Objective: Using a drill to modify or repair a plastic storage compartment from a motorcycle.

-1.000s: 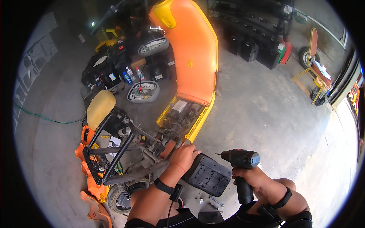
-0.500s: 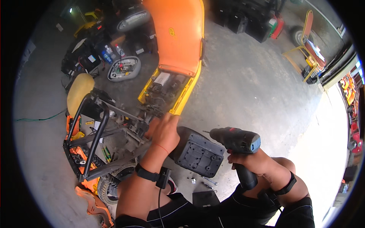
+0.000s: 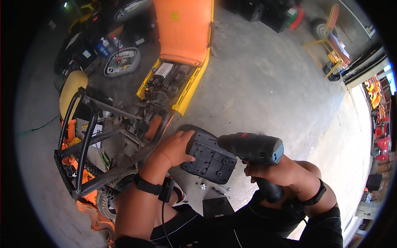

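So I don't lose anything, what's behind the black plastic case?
Grey floor shows beyond the black plastic case, with metal parts past its lower edge; whatever lies directly behind it is covered.

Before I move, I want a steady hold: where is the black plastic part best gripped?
Probably by its left edge, from the left, where the left hand is. The black plastic part shows a ribbed face for the thumb, fingers likely fit around the edge, and the drill crowds its upper right.

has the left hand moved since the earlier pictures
Yes. Against the near end of the yellow side panel, the left hand has moved away from it, toward the person's body, and its thumb now lies on the black plastic part.
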`<state>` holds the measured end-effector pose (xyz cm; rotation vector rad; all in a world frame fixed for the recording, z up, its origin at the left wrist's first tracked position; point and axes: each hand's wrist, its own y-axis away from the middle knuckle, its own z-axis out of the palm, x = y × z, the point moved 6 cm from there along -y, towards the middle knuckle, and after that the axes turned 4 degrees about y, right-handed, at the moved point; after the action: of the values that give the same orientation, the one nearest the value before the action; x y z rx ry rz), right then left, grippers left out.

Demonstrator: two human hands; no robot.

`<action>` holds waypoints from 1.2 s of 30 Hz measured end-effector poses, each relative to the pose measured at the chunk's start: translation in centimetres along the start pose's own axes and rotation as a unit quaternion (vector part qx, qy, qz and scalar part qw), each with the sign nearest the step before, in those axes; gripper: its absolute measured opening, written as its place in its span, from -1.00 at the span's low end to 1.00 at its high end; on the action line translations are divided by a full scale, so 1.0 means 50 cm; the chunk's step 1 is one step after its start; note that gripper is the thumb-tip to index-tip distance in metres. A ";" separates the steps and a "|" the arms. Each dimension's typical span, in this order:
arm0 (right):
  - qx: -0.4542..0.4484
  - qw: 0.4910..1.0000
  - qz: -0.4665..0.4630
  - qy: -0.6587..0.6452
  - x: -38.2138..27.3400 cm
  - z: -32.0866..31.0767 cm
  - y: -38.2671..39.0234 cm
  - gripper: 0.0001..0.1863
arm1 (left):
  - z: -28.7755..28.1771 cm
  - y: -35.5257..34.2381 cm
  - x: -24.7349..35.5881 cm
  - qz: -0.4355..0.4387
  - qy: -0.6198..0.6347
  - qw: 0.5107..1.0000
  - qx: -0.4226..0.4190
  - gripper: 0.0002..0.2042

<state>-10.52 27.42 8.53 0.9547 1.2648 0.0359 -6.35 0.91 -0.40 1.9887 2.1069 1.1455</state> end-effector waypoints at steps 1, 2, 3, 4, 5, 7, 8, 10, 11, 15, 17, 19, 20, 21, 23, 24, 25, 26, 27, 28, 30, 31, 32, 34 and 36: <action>-0.001 1.000 -0.001 0.000 0.001 0.005 0.003 -0.63 | 0.001 0.003 0.003 -0.006 -0.008 1.000 -0.014 -0.07; -0.003 1.000 -0.018 0.009 -0.004 0.012 0.005 -0.63 | 0.005 0.006 0.009 -0.008 -0.008 1.000 -0.013 -0.07; 0.000 0.999 -0.035 0.016 -0.010 0.015 0.005 -0.62 | 0.012 0.002 0.014 -0.015 -0.016 0.999 -0.031 -0.06; 0.004 0.999 -0.038 0.015 -0.010 0.017 0.002 -0.62 | 0.016 -0.001 0.015 -0.022 -0.024 0.998 -0.050 -0.05; -0.003 0.998 -0.019 0.057 -0.003 0.021 -0.003 -0.61 | 0.016 -0.002 0.012 -0.019 -0.027 0.998 -0.049 -0.05; -0.012 0.995 0.002 0.098 0.009 0.022 -0.007 -0.60 | 0.022 0.001 0.012 -0.010 -0.008 0.999 -0.042 -0.05; -0.016 0.994 -0.001 0.105 0.013 0.021 -0.011 -0.60 | 0.023 -0.001 0.011 -0.009 -0.009 0.999 -0.042 -0.05; -0.022 0.994 -0.003 0.110 0.022 0.025 -0.015 -0.59 | 0.025 -0.001 0.007 0.002 -0.016 0.999 -0.028 -0.06; -0.017 0.995 -0.001 0.100 0.029 0.026 -0.014 -0.59 | 0.027 -0.001 0.008 0.001 -0.016 0.999 -0.029 -0.06; -0.018 0.990 0.010 0.139 0.022 0.031 -0.013 -0.59 | 0.050 -0.006 0.009 0.006 -0.041 0.998 -0.042 -0.11; -0.023 0.990 0.011 0.139 0.026 0.033 -0.016 -0.59 | 0.056 -0.007 0.006 0.016 -0.047 0.998 -0.030 -0.13; -0.027 0.990 0.016 0.138 0.031 0.035 -0.017 -0.59 | 0.062 -0.009 0.007 0.013 -0.051 0.998 -0.028 -0.14; -0.025 0.989 0.014 0.142 0.030 0.036 -0.018 -0.59 | 0.064 -0.010 0.008 0.013 -0.049 0.998 -0.028 -0.14; -0.024 0.989 0.011 0.145 0.028 0.038 -0.018 -0.59 | 0.063 -0.010 0.008 0.015 -0.047 0.998 -0.028 -0.14; -0.023 0.988 -0.012 0.153 0.035 0.038 -0.024 -0.59 | 0.062 -0.010 0.009 0.015 -0.044 0.999 -0.028 -0.14; -0.019 0.986 -0.035 0.161 0.035 0.038 -0.026 -0.60 | 0.064 -0.011 0.009 0.017 -0.045 0.998 -0.033 -0.15; -0.021 0.986 -0.034 0.161 0.036 0.038 -0.026 -0.60 | 0.065 -0.011 0.010 0.019 -0.047 0.998 -0.037 -0.15; -0.026 0.987 -0.019 0.159 0.038 0.038 -0.026 -0.59 | 0.063 -0.012 0.011 0.017 -0.045 0.998 -0.037 -0.15; -0.029 0.987 -0.002 0.157 0.042 0.037 -0.026 -0.59 | 0.062 -0.015 0.014 0.013 -0.046 0.998 -0.048 -0.12; -0.028 0.987 0.000 0.157 0.043 0.037 -0.025 -0.59 | 0.063 -0.016 0.015 0.010 -0.046 0.997 -0.059 -0.09; -0.015 0.989 0.007 0.146 0.045 0.036 -0.026 -0.59 | 0.065 -0.016 0.016 0.009 -0.048 0.997 -0.058 -0.09; -0.017 0.989 0.008 0.146 0.045 0.036 -0.025 -0.59 | 0.066 -0.014 0.016 0.008 -0.052 0.997 -0.056 -0.09; -0.016 0.989 0.003 0.149 0.044 0.036 -0.025 -0.58 | 0.066 -0.012 0.017 0.007 -0.051 0.997 -0.057 -0.09; -0.015 0.988 -0.001 0.153 0.039 0.037 -0.025 -0.57 | 0.063 -0.011 0.018 0.005 -0.054 0.997 -0.056 -0.09; -0.011 0.986 0.004 0.166 0.033 0.037 -0.022 -0.56 | 0.066 -0.012 0.016 0.006 -0.050 0.997 -0.057 -0.08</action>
<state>-8.92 26.50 6.51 0.9599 1.5640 0.2230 -5.40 3.24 -2.79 1.9672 1.9400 1.1140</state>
